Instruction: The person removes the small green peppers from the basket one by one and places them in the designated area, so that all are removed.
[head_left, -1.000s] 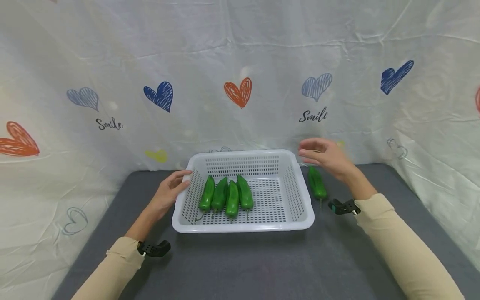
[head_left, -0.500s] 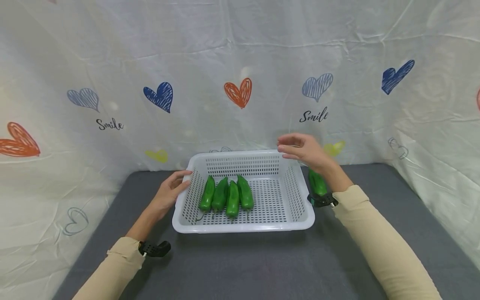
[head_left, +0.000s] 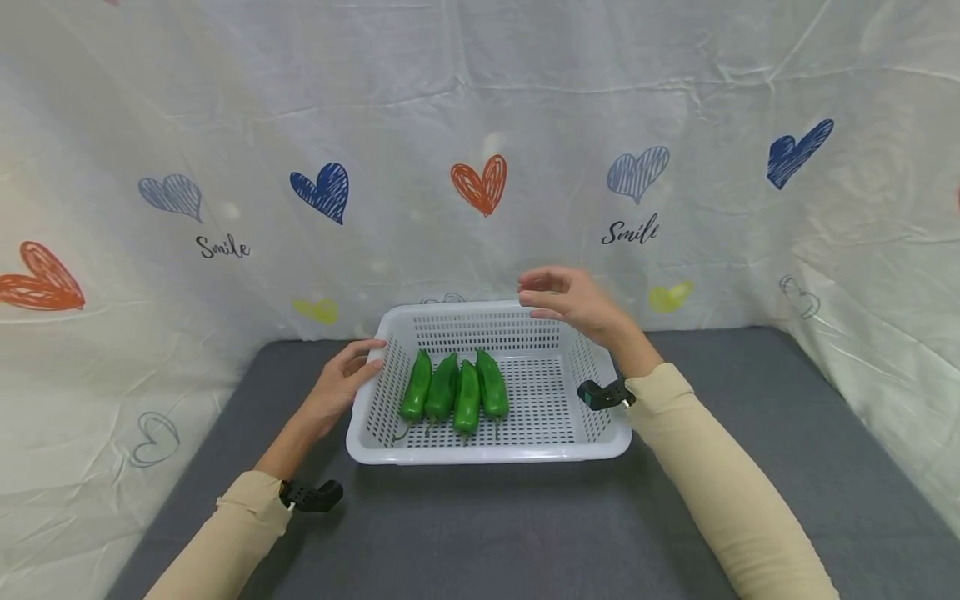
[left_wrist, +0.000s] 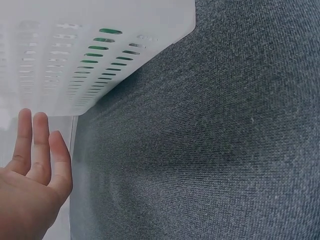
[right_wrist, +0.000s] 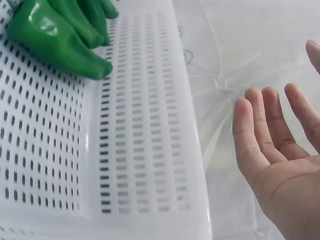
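A white perforated plastic basket (head_left: 487, 455) holds several long green peppers (head_left: 466, 400), lying side by side in its left half. My left hand (head_left: 337, 387) rests at the basket's left rim. In the left wrist view, its fingers (left_wrist: 41, 145) extend loosely beside the outer wall. Above the back right part of the basket hovers my right hand (head_left: 573, 302), with fingers relaxed and nothing held. The right wrist view shows that hand's bare palm and spread fingers (right_wrist: 245, 130) beyond the rim. The pepper seen earlier right of the basket is hidden behind my right forearm.
The basket stands on a dark grey cloth-covered table (head_left: 480, 533). A white curtain (head_left: 405, 100) printed with hearts and "Smile" hangs right behind the table's back edge. Each wrist wears a black camera band (head_left: 311, 497).
My right hand has moved left, from above the loose pepper to over the basket's back rim, and its forearm now covers that pepper. My left hand and the basket have stayed still.
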